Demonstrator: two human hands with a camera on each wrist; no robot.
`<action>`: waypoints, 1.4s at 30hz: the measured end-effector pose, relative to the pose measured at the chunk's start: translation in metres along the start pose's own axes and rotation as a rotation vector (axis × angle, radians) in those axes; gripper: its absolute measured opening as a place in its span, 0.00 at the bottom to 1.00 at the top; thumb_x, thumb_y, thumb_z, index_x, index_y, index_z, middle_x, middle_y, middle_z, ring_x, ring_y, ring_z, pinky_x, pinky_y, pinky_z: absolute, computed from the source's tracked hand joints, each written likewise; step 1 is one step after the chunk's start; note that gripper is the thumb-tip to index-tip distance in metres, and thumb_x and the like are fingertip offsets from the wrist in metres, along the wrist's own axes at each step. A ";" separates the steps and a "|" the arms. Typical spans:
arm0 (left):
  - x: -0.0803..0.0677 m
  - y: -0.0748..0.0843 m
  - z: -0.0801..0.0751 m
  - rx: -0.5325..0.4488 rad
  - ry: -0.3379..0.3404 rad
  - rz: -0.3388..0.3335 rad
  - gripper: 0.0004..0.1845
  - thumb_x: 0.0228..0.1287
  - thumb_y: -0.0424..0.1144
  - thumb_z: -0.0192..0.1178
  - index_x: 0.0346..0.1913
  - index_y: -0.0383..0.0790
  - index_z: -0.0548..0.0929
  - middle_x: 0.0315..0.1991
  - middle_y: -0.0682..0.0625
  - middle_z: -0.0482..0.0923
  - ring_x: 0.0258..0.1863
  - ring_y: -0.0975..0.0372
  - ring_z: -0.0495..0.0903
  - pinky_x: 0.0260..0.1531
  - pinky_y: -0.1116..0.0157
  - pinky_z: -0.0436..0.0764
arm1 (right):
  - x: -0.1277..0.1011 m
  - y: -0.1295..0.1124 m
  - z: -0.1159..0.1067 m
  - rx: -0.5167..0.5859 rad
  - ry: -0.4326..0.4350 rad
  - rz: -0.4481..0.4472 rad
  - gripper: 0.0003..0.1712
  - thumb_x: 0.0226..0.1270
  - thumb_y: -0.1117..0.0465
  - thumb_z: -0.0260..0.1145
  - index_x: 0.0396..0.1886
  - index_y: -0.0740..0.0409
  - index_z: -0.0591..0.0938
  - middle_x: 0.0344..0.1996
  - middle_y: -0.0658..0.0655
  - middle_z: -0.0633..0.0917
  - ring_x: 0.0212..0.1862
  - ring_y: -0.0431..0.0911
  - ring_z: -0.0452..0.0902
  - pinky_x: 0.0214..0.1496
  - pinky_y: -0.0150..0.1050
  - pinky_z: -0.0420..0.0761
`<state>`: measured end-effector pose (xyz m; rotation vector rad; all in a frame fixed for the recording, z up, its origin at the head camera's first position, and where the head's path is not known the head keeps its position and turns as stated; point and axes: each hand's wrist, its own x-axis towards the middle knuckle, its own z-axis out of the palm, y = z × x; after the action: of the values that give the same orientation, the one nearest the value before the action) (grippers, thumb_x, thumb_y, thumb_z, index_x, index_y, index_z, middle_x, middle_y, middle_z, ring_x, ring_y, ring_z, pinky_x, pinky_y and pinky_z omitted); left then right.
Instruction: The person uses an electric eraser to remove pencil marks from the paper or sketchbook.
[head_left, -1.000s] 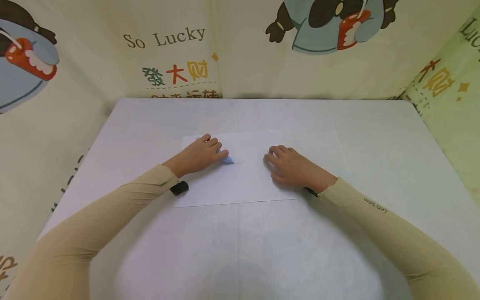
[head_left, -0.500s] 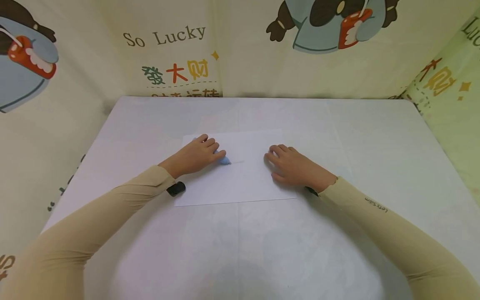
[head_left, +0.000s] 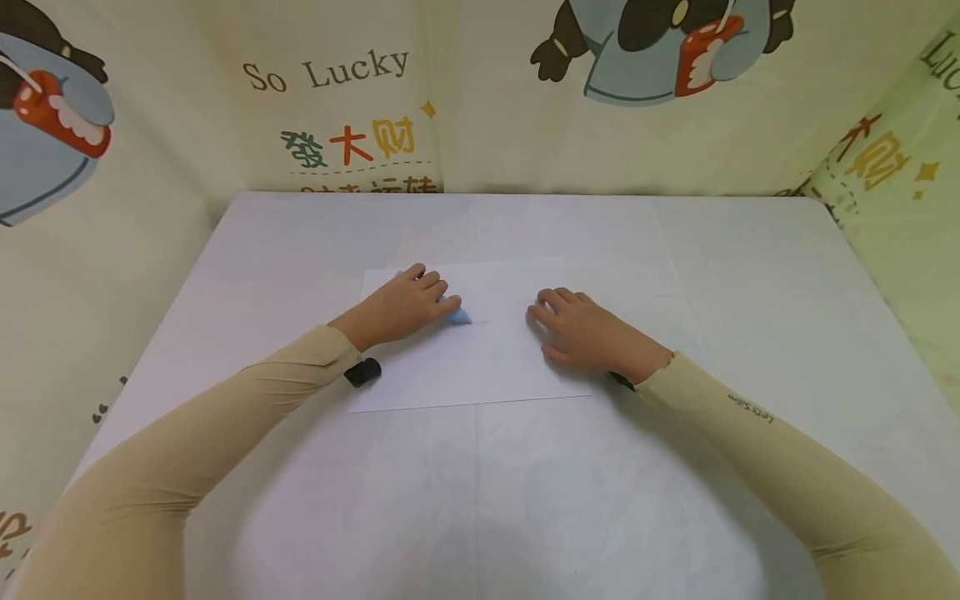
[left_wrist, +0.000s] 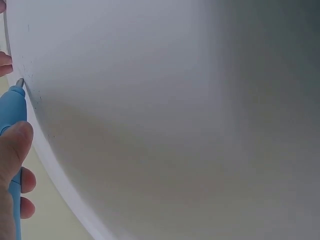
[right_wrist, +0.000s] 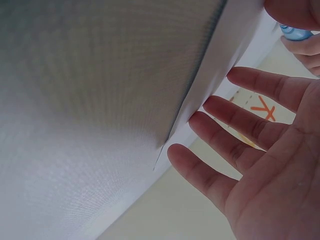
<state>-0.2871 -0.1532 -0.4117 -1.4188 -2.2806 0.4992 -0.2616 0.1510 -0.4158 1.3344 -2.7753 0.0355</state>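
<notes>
Gripping smooth, tapered blue pen (left_wrist: 13,108)

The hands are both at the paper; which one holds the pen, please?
The left hand: it grips the blue pen, while the right hand holds nothing.

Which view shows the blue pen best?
Left wrist: the blue pen appears large there, with its tip in view. The head view shows mainly its tip end, the left hand covering most; the right wrist view catches only a small part, upper right.
</notes>
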 end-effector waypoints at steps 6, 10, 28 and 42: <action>-0.004 -0.001 -0.001 -0.002 -0.024 -0.011 0.11 0.61 0.27 0.58 0.44 0.42 0.72 0.32 0.45 0.78 0.32 0.55 0.73 0.38 0.59 0.70 | 0.001 0.000 -0.001 0.003 -0.003 0.000 0.23 0.60 0.58 0.61 0.54 0.63 0.72 0.52 0.65 0.75 0.55 0.59 0.72 0.52 0.54 0.75; -0.009 -0.001 -0.002 -0.006 -0.037 -0.014 0.12 0.61 0.27 0.58 0.44 0.42 0.71 0.33 0.45 0.78 0.32 0.55 0.74 0.38 0.59 0.71 | 0.001 0.000 -0.002 0.003 -0.006 0.003 0.23 0.60 0.58 0.60 0.54 0.62 0.72 0.52 0.65 0.75 0.54 0.59 0.72 0.52 0.54 0.75; -0.005 0.001 -0.002 -0.040 -0.012 -0.012 0.12 0.62 0.27 0.57 0.45 0.42 0.72 0.34 0.45 0.78 0.34 0.55 0.74 0.39 0.59 0.70 | 0.000 0.001 -0.001 0.006 0.000 0.003 0.23 0.60 0.58 0.61 0.54 0.63 0.72 0.52 0.66 0.75 0.55 0.60 0.72 0.52 0.54 0.75; -0.002 0.002 -0.002 -0.028 -0.030 -0.008 0.11 0.62 0.27 0.57 0.44 0.42 0.72 0.32 0.46 0.77 0.31 0.56 0.72 0.37 0.60 0.68 | 0.000 0.001 -0.001 -0.008 -0.003 0.003 0.24 0.60 0.57 0.62 0.54 0.62 0.72 0.52 0.66 0.75 0.55 0.60 0.72 0.52 0.53 0.75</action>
<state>-0.2840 -0.1536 -0.4116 -1.4238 -2.3250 0.4906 -0.2623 0.1516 -0.4149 1.3296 -2.7768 0.0226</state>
